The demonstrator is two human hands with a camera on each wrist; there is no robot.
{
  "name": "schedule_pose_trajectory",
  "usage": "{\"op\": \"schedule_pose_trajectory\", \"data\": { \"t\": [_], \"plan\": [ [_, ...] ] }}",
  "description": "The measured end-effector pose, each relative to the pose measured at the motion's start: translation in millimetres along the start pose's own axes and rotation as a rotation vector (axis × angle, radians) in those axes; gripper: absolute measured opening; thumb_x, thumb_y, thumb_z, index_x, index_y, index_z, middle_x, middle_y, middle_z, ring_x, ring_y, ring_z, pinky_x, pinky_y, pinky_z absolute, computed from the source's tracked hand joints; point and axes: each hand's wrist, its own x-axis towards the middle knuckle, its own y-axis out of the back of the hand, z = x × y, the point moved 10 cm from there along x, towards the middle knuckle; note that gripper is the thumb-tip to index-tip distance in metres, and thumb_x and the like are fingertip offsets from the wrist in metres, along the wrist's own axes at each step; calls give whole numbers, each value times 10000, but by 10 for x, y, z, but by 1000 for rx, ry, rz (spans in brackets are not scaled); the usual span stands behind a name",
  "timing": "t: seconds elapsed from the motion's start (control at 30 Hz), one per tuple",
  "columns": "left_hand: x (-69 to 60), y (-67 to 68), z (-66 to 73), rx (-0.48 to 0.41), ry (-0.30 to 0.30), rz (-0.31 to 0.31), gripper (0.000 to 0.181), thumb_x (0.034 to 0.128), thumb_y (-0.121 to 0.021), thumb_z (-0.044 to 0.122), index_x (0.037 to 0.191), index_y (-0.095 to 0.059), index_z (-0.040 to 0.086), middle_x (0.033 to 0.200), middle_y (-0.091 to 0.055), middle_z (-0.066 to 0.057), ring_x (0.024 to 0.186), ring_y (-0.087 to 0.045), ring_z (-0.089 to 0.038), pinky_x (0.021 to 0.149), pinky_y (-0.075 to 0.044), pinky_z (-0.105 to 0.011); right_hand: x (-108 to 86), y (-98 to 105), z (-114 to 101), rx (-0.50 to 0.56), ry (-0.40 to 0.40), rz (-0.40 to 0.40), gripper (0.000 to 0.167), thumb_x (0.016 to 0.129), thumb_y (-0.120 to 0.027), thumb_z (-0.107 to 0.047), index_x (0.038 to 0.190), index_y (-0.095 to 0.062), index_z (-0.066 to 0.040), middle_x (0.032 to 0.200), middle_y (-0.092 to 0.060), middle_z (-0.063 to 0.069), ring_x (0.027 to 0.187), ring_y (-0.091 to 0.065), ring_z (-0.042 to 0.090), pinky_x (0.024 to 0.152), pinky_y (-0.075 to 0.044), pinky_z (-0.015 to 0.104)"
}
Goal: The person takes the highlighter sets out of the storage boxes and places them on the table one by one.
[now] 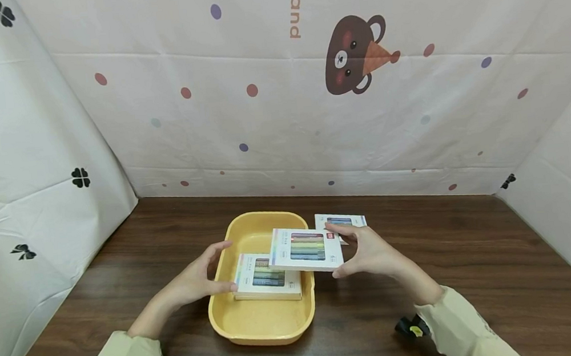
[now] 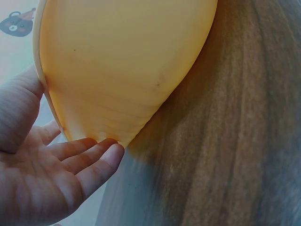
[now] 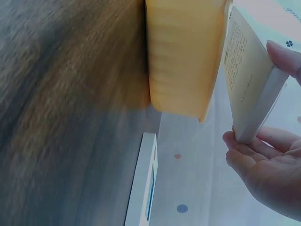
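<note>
My right hand [image 1: 372, 250] grips the edge of a white box of coloured pens [image 1: 308, 248] between thumb and fingers, tilted over the right side of a yellow basin [image 1: 263, 323]. In the right wrist view its printed back [image 3: 242, 70] shows. A similar box [image 1: 267, 283] lies in the basin, partly covered by the held one; I cannot tell whether another is under it. My left hand [image 1: 199, 275] is at the basin's left rim, thumb and index finger reaching over it. In the left wrist view several fingers [image 2: 89, 162] touch the basin's outer wall [image 2: 122, 70].
Another white box [image 1: 348, 218] lies on the dark wooden table [image 1: 454, 265] behind my right hand, partly hidden by it. White patterned cloth [image 1: 259, 117] hangs behind the table and along both sides.
</note>
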Motion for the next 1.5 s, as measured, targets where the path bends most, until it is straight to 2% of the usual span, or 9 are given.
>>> {"op": "schedule_pose_trajectory", "data": {
  "t": [0.13,0.33,0.57,0.77,1.0,1.27,1.37,1.5],
  "plan": [
    [4,0,1,-3,-2,1,859,694,-786,289,1384,-300,126,1420,-286,-224,1279,-233,-466,948,-235,-656,-20,52,11,30,17,-1,893,555,-846,-101,1330,-421,26,1317,-469,180,1213,-426,305,1025,-294,456],
    [5,-4,11,-8,-3,-2,868,696,-786,285,1388,-292,110,1420,-281,-228,1277,-231,-469,945,-240,-656,-73,140,72,-5,-3,9,891,559,-848,-123,1334,-427,1,1314,-470,179,1208,-432,309,1021,-304,450],
    [2,4,3,-4,2,-3,863,701,-782,283,1388,-290,111,1419,-274,-245,1284,-217,-479,953,-236,-651,-134,235,122,3,1,16,899,565,-843,-109,1340,-406,25,1331,-432,226,1224,-403,341,1012,-298,472],
    [1,3,-2,-7,10,-3,864,700,-783,285,1388,-290,115,1424,-265,-248,1288,-207,-480,960,-229,-649,-190,324,175,-28,-25,38,892,565,-848,-133,1340,-424,-10,1314,-452,208,1180,-446,323,992,-328,485],
    [2,1,-6,-3,13,-4,856,699,-784,287,1383,-296,128,1426,-264,-240,1285,-209,-484,961,-234,-645,-254,389,191,-29,-28,40,890,570,-846,-123,1334,-414,25,1302,-454,236,1193,-431,354,992,-309,500],
    [6,-10,-5,-16,3,-8,858,703,-782,286,1386,-291,120,1426,-267,-237,1287,-209,-481,969,-235,-636,-331,490,250,-84,-53,65,894,577,-845,-129,1343,-407,17,1342,-415,244,1183,-443,374,966,-338,521],
    [5,-10,-4,-15,-1,-8,857,703,-782,284,1386,-291,118,1425,-267,-239,1285,-210,-484,966,-238,-638,-348,524,266,-101,-53,72,888,580,-844,-125,1345,-412,1,1343,-425,218,1181,-445,349,969,-348,494],
    [6,-10,-3,-15,-3,-8,863,704,-782,281,1389,-287,109,1427,-262,-240,1286,-204,-488,961,-234,-645,-376,554,284,-115,-49,69,889,589,-843,-124,1350,-402,8,1328,-442,216,1178,-448,345,954,-392,307]
  ]
}}
